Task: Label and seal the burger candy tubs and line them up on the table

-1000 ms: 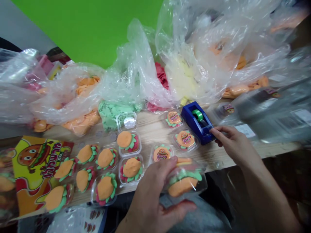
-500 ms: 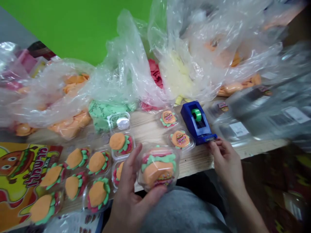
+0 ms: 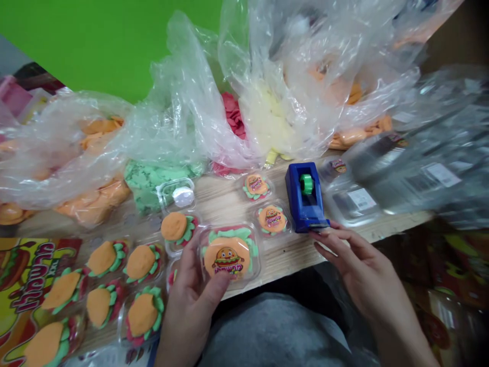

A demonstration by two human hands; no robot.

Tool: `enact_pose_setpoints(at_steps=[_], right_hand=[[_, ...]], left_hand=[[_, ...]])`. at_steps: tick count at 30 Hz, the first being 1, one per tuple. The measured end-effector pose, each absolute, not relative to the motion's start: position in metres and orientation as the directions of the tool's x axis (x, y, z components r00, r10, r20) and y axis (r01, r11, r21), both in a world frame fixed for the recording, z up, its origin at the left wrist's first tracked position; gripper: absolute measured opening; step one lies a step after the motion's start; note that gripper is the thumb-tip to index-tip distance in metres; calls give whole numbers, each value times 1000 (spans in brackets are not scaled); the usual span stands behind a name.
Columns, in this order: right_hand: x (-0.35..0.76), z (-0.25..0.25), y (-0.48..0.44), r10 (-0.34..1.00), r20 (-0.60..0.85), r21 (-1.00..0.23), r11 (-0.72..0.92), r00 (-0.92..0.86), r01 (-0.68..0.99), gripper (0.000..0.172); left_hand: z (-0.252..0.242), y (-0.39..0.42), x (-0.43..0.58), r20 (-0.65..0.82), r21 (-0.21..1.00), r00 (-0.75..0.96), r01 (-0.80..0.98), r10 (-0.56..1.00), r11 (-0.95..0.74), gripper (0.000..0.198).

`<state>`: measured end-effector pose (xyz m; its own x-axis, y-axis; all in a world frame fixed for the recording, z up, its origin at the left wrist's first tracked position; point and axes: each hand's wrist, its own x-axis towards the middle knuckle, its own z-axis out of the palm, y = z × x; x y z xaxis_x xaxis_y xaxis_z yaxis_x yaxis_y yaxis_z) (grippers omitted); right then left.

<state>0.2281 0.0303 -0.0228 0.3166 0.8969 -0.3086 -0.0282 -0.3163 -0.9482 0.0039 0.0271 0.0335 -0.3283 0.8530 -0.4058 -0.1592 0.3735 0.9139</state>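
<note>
- Presently, the left hand (image 3: pixel 189 306) holds a narrow grip on a square clear plastic tray (image 3: pixel 229 257), thumb across its near face, fingers hidden behind it.
- Tray contents: one burger-shaped orange, green and red moulded piece (image 3: pixel 225 265), with a round cartoon-burger sticker (image 3: pixel 227 261) facing the camera.
- Tray position: in the hand, above the near edge of a pale wooden table (image 3: pixel 225 201).
- Right hand (image 3: pixel 362 270): fingers curled and fairly close together, their tips (image 3: pixel 324 234) at the near end of a blue plastic tape dispenser (image 3: pixel 301 214); whether they pinch anything, I cannot tell.
- Dispenser: upright on the table, carrying a green tape roll (image 3: pixel 306 183).
- Beside the dispenser, two small clear trays with stickered burgers (image 3: pixel 272 219) lie apart from each other.
- Left of the held tray: rows of unstickered burger pieces in clear trays (image 3: pixel 140 262), partly on a yellow printed burger card (image 3: pixel 26 285).
- Further back: a clear plastic lid with a round silver seal (image 3: pixel 178 193), and clear bags of green (image 3: pixel 160 186), orange (image 3: pixel 91 204), red (image 3: pixel 231 114) and pale yellow (image 3: pixel 263 117) pieces.
- Right side: a blurred stack of clear packaging (image 3: pixel 420 173); behind everything, a bright green backdrop (image 3: pixel 95 46).
- Below the table edge: grey trousers (image 3: pixel 275 331) on the person's lap.
</note>
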Motion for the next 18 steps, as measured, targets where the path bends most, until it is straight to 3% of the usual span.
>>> enact_pose_setpoints(at_steps=[3, 11, 13, 18], right_hand=[[228, -17, 31, 850, -475, -859, -393, 227, -328, 16], [233, -13, 22, 864, -444, -880, -370, 236, -299, 10], [233, -17, 20, 873, -407, -908, -353, 270, -227, 13], [233, -38, 27, 889, -227, -911, -338, 399, 235, 19]], left_hand=[[36, 29, 9, -454, 890, -301, -187, 838, 415, 58], [33, 34, 11, -471, 881, -263, -198, 842, 430, 61], [32, 34, 11, -483, 874, -268, -208, 834, 439, 61], [27, 35, 8, -511, 854, -237, -251, 826, 456, 61]])
